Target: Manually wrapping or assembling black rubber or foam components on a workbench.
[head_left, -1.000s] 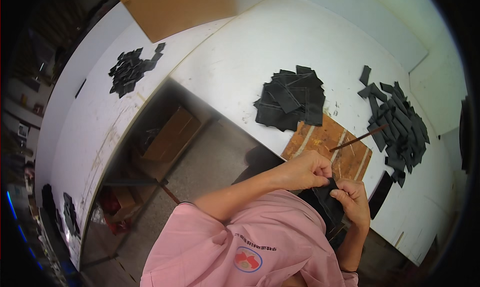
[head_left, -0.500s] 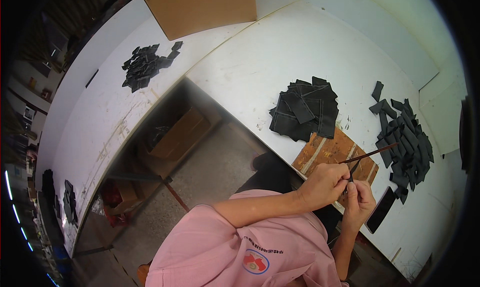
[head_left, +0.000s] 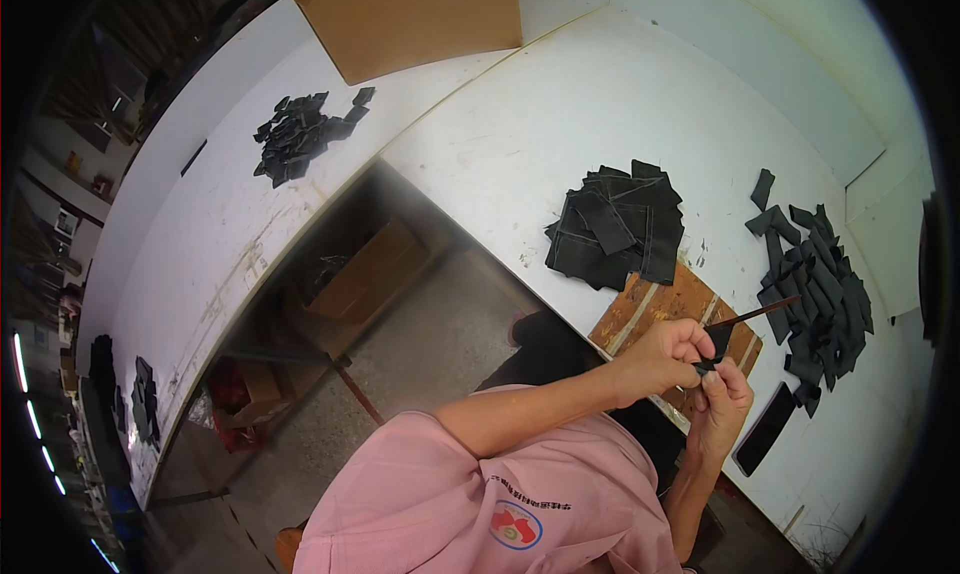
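Over the front edge of the table, my two hands meet around a small black fabric piece point(head_left: 706, 366). My left hand point(head_left: 660, 356) has its fingers curled and pinches the piece from the left. On the other side, my right hand point(head_left: 722, 404) is closed on it with thumb and fingertips. A thin dark reddish-brown stick point(head_left: 765, 310) juts out past the fingers to the upper right; which hand keeps hold of it is hidden. Beneath the hands is a worn wooden board point(head_left: 655, 314). Stitched flat black fabric pieces point(head_left: 612, 224) lie piled at the board's far edge.
Folded black fabric strips point(head_left: 820, 284) are heaped at the right, with a dark phone point(head_left: 767, 429) beside them. On the left table wing are a pile of small black pieces point(head_left: 300, 139) and a large cardboard box point(head_left: 420, 24). Another carton point(head_left: 365, 274) stands below the table.
My left fingers have loosened and shifted on the black fabric piece, and my right fingers have moved up around it. The stick has slid slightly lower and less of it shows.
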Demonstrator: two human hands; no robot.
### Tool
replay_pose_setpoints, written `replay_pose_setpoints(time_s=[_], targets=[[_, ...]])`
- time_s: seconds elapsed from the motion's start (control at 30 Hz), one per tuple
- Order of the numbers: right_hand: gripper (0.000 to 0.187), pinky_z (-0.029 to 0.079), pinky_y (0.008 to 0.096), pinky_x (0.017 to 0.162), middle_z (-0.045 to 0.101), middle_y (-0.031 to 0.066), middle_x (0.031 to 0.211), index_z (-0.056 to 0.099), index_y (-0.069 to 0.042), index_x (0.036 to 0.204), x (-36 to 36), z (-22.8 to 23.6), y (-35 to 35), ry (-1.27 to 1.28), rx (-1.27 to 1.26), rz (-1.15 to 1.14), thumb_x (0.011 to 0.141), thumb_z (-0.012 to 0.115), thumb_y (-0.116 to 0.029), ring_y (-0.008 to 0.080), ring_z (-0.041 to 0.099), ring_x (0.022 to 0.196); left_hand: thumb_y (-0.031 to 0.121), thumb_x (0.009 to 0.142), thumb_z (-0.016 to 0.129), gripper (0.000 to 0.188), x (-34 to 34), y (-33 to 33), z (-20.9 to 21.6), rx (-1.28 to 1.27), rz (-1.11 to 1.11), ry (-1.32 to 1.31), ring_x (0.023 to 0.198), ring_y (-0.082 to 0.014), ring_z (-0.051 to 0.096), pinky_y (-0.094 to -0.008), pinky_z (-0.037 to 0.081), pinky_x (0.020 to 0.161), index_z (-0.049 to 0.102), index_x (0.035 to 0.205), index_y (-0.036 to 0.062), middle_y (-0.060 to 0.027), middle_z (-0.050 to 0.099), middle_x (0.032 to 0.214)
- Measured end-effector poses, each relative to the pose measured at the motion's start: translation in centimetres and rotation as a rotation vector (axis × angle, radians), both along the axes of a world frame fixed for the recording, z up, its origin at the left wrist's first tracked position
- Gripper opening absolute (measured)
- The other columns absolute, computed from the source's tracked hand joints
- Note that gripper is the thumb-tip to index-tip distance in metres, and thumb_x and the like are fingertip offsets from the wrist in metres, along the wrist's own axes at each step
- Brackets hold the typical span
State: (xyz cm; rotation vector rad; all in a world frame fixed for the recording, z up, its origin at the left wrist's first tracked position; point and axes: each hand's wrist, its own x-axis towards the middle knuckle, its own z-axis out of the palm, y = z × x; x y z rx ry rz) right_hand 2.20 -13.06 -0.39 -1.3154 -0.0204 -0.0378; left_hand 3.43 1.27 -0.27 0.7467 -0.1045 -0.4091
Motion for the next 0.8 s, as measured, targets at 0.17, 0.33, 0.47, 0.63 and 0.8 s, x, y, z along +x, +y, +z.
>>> replay_pose_setpoints(time_s=[0.17,0.33,0.47,0.63,0.8], targets=[[0.022,0.032,0.0162,0.042,0.050,0.0038,0.077,0.050,0.003,0.093,-0.2,-0.4,0.6,0.290,0.596,0.291,0.080,0.056,-0.013,0.0068,0.042,0.055,-0.004,0.069,0.049,0.018,0.4,-0.8,0.0,0.573,0.217,-0.146,0.049,-0.0052,0.048,-0.0164,0.034,0.041,0.048,0.087,-0.0021,-0.0050,0.054,0.072],[0.031,0.037,0.0175,0.047,0.052,0.0046,0.080,0.046,0.002,0.099,0.1,-0.7,0.5,0.247,0.414,0.238,0.082,0.055,-0.022,0.0088,0.044,0.059,-0.007,0.070,0.047,0.020,-0.2,-0.9,0.8,0.309,0.246,-0.017,0.049,-0.0077,0.052,-0.0160,0.034,0.039,0.048,0.090,-0.0024,-0.0067,0.057,0.075],[0.035,0.040,0.0196,0.052,0.053,0.0051,0.081,0.046,0.003,0.099,-0.2,-0.5,0.3,0.163,0.351,0.213,0.082,0.055,-0.027,0.0097,0.045,0.060,-0.008,0.071,0.048,0.022,-0.2,-0.2,0.6,0.090,0.067,0.031,0.046,-0.0066,0.050,-0.0143,0.031,0.036,0.048,0.091,-0.0016,-0.0066,0.058,0.075],[0.022,0.037,0.0242,0.057,0.047,0.0037,0.073,0.048,-0.002,0.078,-1.4,2.6,0.7,0.026,0.265,0.180,0.076,0.061,-0.021,0.0123,0.042,0.065,0.003,0.066,0.063,0.047,-1.7,0.1,2.9,-0.493,-0.525,0.120,0.049,-0.0040,0.046,-0.0135,0.030,0.039,0.044,0.108,-0.0052,-0.0049,0.056,0.090],[0.017,0.037,0.0264,0.072,0.045,0.0041,0.071,0.048,-0.004,0.072,-0.5,3.2,1.3,-0.047,0.410,0.225,0.075,0.061,-0.014,0.0159,0.045,0.077,0.009,0.067,0.065,0.061,-1.1,2.0,6.9,0.235,-0.512,-0.069,0.090,-0.0060,0.048,-0.0134,0.037,0.066,0.038,0.120,-0.0041,-0.0082,0.048,0.104]])
